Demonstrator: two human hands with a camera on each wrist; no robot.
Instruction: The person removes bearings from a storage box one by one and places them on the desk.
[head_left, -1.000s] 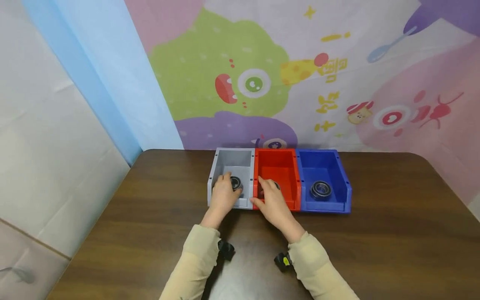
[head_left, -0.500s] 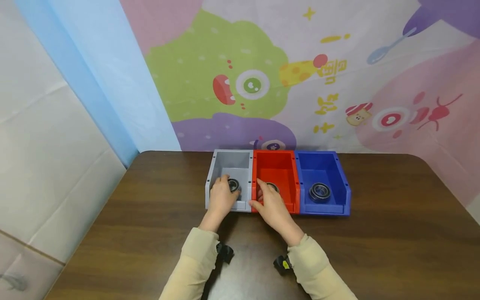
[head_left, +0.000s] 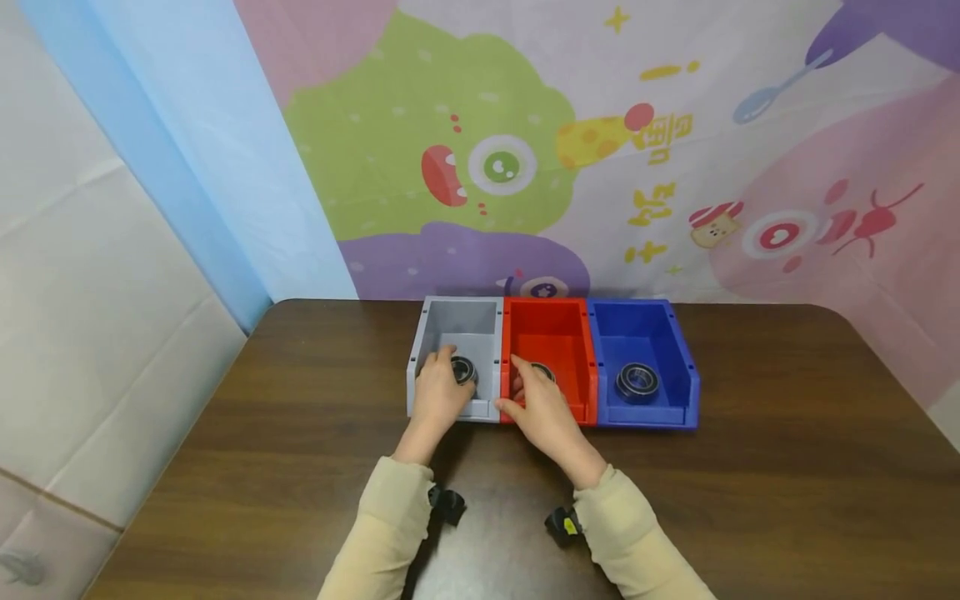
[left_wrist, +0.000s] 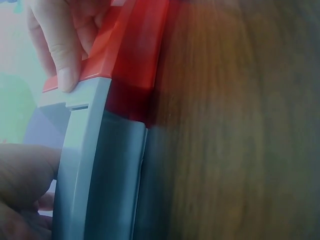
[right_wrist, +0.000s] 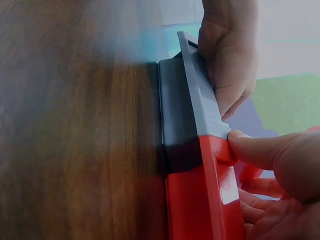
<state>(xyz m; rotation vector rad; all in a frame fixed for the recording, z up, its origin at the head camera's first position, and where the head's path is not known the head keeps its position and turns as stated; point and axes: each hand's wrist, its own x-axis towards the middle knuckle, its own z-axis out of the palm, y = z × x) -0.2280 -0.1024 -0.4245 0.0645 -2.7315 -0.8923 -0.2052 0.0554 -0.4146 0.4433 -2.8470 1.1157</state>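
Note:
Three bins stand side by side at the table's back: a grey bin (head_left: 457,321), a red bin (head_left: 551,329) and a blue bin (head_left: 645,333). Each holds a black ring bearing. My left hand (head_left: 437,392) reaches over the grey bin's front wall (right_wrist: 192,100), and its fingers curl round the grey bin's bearing (head_left: 465,369). My right hand (head_left: 542,408) reaches into the red bin (right_wrist: 200,200). Its thumb (left_wrist: 62,50) lies on the front rim, and its fingers curl over the red bin's bearing (head_left: 543,371), which is mostly hidden. The blue bin's bearing (head_left: 637,381) lies untouched.
The bins sit on a dark wooden table (head_left: 750,467) against a colourful cartoon backdrop (head_left: 525,150). A blue and white curtain (head_left: 150,208) hangs to the left. Bare tabletop (left_wrist: 240,125) lies in front of the bins and on both sides.
Both hands stay in their bins on the bearings. Only the head view has drifted slightly.

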